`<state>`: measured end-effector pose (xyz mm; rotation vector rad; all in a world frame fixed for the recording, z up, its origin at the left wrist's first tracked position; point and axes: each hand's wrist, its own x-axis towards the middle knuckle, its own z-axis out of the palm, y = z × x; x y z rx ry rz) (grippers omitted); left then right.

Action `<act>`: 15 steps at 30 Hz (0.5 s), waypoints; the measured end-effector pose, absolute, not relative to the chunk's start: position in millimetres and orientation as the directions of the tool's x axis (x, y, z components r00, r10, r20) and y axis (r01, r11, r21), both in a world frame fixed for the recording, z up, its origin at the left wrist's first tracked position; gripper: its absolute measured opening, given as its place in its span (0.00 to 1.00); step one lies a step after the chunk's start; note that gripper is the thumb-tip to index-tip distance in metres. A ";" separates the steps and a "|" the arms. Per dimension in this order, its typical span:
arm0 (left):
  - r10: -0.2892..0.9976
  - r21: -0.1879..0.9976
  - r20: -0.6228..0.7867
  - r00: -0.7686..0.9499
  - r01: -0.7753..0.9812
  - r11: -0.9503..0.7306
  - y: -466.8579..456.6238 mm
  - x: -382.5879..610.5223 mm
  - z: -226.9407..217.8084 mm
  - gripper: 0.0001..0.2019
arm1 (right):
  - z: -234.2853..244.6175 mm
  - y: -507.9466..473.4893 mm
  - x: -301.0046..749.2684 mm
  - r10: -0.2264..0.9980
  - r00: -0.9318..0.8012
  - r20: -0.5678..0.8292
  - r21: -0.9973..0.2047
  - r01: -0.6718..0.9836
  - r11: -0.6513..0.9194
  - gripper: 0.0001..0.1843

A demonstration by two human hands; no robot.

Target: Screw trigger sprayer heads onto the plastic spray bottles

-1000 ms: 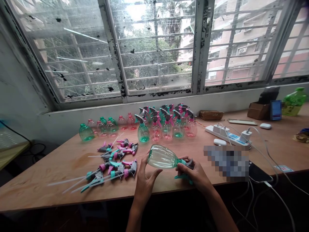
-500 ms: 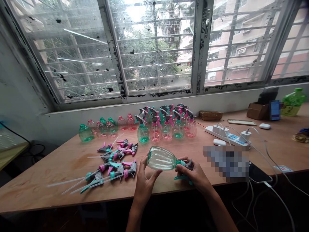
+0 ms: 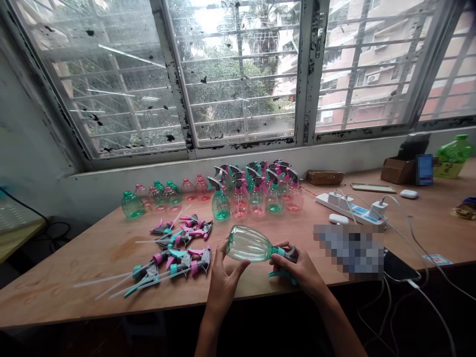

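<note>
A clear green spray bottle (image 3: 249, 244) lies on its side in the air above the table's front edge. My left hand (image 3: 223, 278) cups the bottle's body from below, thumb and fingers wrapped around it. My right hand (image 3: 300, 270) is closed on the grey and teal trigger head (image 3: 288, 258) at the bottle's neck. To the left lies a pile of loose trigger heads with long dip tubes (image 3: 174, 253).
Several finished spray bottles (image 3: 256, 191) stand in a cluster near the window, with capless green and pink bottles (image 3: 159, 196) to their left. A power strip with chargers (image 3: 351, 208), cables, a phone (image 3: 373, 188) and a cardboard box (image 3: 397, 170) are on the right of the wooden table (image 3: 92, 267).
Almost nothing: the bottle and both hands stay in the same place, with only a slight shift of the bottle in the grip.
</note>
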<state>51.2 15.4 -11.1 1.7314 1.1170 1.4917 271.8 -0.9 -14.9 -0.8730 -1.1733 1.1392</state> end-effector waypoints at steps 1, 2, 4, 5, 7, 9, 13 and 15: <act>0.875 0.853 0.483 0.021 0.215 -0.476 15.6 51.1 -11.1 0.30 | -14.5 -0.8 271.8 0.972 0.008 0.236 -0.951 -0.206 0.233 0.25; 0.871 0.846 0.490 0.025 0.225 -0.483 15.9 51.1 -11.2 0.30 | -14.5 -0.6 272.0 0.972 0.014 0.236 -0.950 -0.205 0.234 0.26; 0.856 0.824 0.516 0.033 0.256 -0.506 16.5 51.0 -11.7 0.29 | -15.4 0.0 272.9 0.970 0.021 0.241 -0.947 -0.215 0.240 0.26; 0.850 0.815 0.526 0.035 0.266 -0.515 16.9 51.1 -12.3 0.28 | -16.3 0.3 273.6 0.969 0.020 0.245 -0.944 -0.222 0.243 0.26; 0.849 0.813 0.528 0.035 0.268 -0.516 17.5 51.4 -13.5 0.28 | -18.3 0.7 274.8 0.968 0.011 0.250 -0.940 -0.238 0.245 0.25; 0.858 0.822 0.514 0.030 0.271 -0.502 17.5 51.8 -14.4 0.29 | -19.4 0.5 275.5 0.968 -0.001 0.251 -0.939 -0.243 0.243 0.24; 0.865 0.826 0.502 0.022 0.285 -0.487 15.4 52.4 -13.1 0.32 | -16.9 -1.1 274.2 0.970 0.003 0.242 -0.945 -0.225 0.236 0.25; 0.872 0.835 0.490 0.020 0.276 -0.476 14.0 52.6 -11.3 0.33 | -14.4 -1.9 272.8 0.972 0.008 0.234 -0.952 -0.203 0.231 0.26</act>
